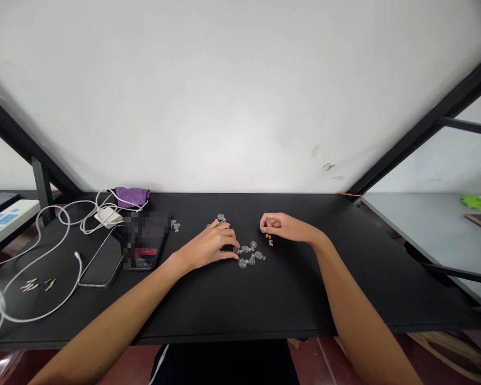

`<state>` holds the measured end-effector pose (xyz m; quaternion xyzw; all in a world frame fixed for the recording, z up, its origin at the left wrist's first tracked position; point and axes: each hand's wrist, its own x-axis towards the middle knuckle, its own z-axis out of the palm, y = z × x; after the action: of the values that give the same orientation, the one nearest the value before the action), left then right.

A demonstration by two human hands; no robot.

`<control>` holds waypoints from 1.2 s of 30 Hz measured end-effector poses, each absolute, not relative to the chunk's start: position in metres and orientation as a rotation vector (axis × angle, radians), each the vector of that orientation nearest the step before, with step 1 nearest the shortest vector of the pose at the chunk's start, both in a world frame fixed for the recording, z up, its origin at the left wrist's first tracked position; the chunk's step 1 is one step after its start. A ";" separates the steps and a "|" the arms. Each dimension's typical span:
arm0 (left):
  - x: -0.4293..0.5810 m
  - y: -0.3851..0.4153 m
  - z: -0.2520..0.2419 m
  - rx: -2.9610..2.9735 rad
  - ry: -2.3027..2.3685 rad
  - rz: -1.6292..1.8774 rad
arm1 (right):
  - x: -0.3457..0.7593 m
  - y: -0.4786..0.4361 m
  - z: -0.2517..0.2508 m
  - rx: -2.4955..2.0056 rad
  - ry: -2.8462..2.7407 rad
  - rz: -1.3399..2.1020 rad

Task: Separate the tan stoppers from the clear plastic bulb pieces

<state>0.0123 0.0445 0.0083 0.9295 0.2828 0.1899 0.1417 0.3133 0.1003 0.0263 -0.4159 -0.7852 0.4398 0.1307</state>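
My left hand [214, 243] rests low over the black table, its thumb and forefinger around a tiny clear bottle [236, 250]. To its right lie several more tiny clear bottles [252, 259], round and flask-shaped, on their sides. A few others [220, 217] are partly hidden behind the left hand's fingers. My right hand [278, 224] has its fingers curled inward and pressed together; whatever is at its fingertips is hidden. Just below it sit several small tan pieces [270, 239] that look like corks.
At left stand a black phone [144, 256], a second phone [102, 262], a white charger [108, 216] with looping white cable [40, 319], and a purple pouch [132, 197]. Small metallic bits [30, 285] lie near the cable. A white wall [240, 107] backs the table [232, 310].
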 end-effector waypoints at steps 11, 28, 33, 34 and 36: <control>-0.003 0.059 0.009 2.721 1.165 0.713 | 0.316 0.101 0.026 -1.299 -2.301 1.115; -0.002 0.057 0.008 2.795 1.175 0.599 | 0.314 0.103 0.022 -1.312 -2.292 1.100; -0.002 0.056 0.010 2.833 1.149 0.556 | 0.316 0.104 0.020 -1.295 -2.311 1.114; -0.002 0.056 0.010 2.841 1.148 0.547 | 0.316 0.104 0.020 -1.295 -2.312 1.121; -0.002 0.057 0.009 2.847 1.155 0.548 | 0.316 0.104 0.021 -1.295 -2.313 1.135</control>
<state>-0.0024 0.0566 0.0091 0.9121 0.3702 0.1757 0.0105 0.3157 0.1037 0.0211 -0.4453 -0.7954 0.3904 0.1287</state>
